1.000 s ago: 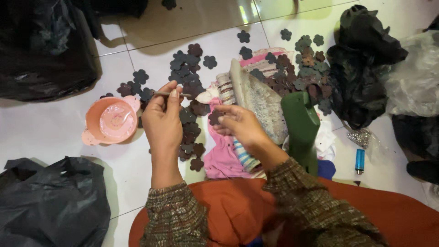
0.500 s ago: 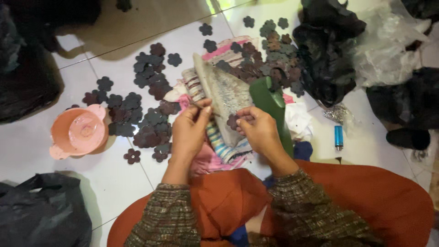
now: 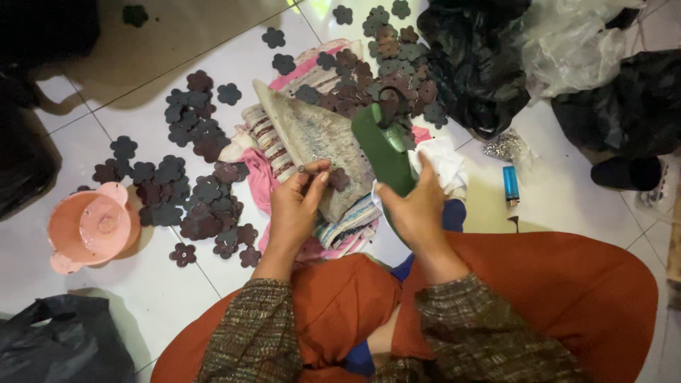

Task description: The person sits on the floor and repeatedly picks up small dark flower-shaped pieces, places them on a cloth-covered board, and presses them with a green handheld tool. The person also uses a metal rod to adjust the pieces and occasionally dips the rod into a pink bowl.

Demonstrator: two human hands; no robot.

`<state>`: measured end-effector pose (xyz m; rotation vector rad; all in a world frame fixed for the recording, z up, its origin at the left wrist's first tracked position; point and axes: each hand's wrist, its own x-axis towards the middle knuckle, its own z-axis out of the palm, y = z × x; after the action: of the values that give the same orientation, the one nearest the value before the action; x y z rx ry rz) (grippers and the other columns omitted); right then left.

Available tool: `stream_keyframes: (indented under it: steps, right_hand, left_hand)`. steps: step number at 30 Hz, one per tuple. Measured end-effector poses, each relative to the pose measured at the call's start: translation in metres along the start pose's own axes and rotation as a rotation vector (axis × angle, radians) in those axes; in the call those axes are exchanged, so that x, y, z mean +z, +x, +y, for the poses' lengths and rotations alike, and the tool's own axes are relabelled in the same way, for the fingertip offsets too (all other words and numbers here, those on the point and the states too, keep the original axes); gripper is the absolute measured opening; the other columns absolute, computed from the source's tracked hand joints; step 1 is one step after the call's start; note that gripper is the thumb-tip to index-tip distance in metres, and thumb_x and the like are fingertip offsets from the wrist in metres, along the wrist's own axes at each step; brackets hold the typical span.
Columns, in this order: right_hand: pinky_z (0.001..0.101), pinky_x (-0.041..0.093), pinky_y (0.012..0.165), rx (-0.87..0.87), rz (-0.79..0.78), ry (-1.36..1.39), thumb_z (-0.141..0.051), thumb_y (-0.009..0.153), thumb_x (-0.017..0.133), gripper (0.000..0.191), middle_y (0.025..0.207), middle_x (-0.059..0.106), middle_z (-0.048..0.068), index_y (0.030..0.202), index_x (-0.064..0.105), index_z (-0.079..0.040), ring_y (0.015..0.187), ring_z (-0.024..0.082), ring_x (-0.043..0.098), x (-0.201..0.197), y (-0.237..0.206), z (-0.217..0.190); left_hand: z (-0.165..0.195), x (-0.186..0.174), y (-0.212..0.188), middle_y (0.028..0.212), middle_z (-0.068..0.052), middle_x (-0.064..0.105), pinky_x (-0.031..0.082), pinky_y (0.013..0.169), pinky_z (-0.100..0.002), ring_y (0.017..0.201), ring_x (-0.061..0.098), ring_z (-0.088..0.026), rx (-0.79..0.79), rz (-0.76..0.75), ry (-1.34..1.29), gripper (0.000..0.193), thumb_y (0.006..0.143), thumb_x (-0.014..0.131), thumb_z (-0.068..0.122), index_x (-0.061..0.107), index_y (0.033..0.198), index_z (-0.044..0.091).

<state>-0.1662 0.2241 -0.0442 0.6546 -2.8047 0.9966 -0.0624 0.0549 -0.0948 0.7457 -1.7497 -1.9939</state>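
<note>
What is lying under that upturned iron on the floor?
The iron rests on folded striped and pink cloths, which show at its edges. Whatever lies beneath the cloths, or directly under the iron's body, is covered.

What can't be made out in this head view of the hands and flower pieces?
- What the left hand pinches: too small; fingertips cover it.
- Right hand palm side: turned away, against the green iron handle.
- Black plastic bag: cut by the bottom edge, contents hidden.
- Dark flower-shaped cutouts: material unclear.
- Pink plastic bowl: contents blurred.
</note>
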Motion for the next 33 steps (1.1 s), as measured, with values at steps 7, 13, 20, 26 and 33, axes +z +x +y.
stream_keyframes:
  steps: [7, 13, 20, 26, 33]
  right_hand:
    - [0.0543, 0.028, 0.113, 0.148, -0.148, -0.135, -0.036, 0.077, 0.083, 0.094, 0.143, 0.051, 0.021, 0.151, 0.036, -0.003, 0.134, 0.041, 0.043, 0.017, -0.01, 0.006]
    - [0.054, 0.027, 0.113, 0.173, -0.16, -0.147, -0.038, 0.078, 0.082, 0.094, 0.143, 0.05, 0.021, 0.151, 0.036, -0.004, 0.135, 0.041, 0.041, 0.013, -0.008, 0.0]
    - [0.0543, 0.028, 0.113, 0.149, -0.176, -0.159, -0.04, 0.078, 0.083, 0.093, 0.143, 0.05, 0.021, 0.151, 0.037, -0.003, 0.135, 0.04, 0.043, 0.01, -0.006, 0.002]
    - [0.0459, 0.04, 0.108, 0.03, -0.317, -0.017, -0.036, 0.052, 0.094, 0.126, 0.145, 0.044, 0.027, 0.151, 0.027, 0.001, 0.133, 0.042, 0.044, -0.012, 0.006, 0.006]
    - [0.0516, 0.047, 0.096, 0.255, -0.453, -0.296, -0.032, 0.063, 0.09, 0.109, 0.138, 0.054, 0.021, 0.151, 0.029, -0.01, 0.121, 0.043, 0.055, -0.037, 0.008, -0.031]
  left_hand:
    - [0.005, 0.002, 0.0, 0.107, -0.004, 0.079, 0.057, 0.085, -0.024, 0.096, 0.071, -0.008, -0.036, 0.006, 0.076, 0.024, 0.1, 0.064, 0.012, 0.073, 0.121, 0.003]
    - [0.012, 0.002, -0.002, 0.103, -0.004, 0.079, 0.057, 0.084, -0.024, 0.094, 0.072, -0.008, -0.034, -0.004, 0.159, 0.025, 0.099, 0.064, 0.012, 0.073, 0.121, 0.004]
    - [0.023, 0.004, -0.006, 0.103, -0.006, 0.08, 0.058, 0.081, -0.027, 0.093, 0.075, -0.013, 0.019, 0.02, 0.302, 0.024, 0.097, 0.067, 0.015, 0.074, 0.119, 0.009]
    - [0.032, 0.014, -0.009, 0.095, -0.013, 0.075, 0.058, 0.073, -0.035, 0.083, 0.074, -0.026, 0.252, 0.023, 0.582, 0.015, 0.096, 0.068, 0.015, 0.073, 0.108, 0.007]
    - [0.034, 0.021, -0.008, 0.095, -0.014, 0.073, 0.058, 0.073, -0.041, 0.082, 0.072, -0.031, 0.359, 0.007, 0.698, 0.009, 0.097, 0.066, 0.014, 0.071, 0.102, 0.009]
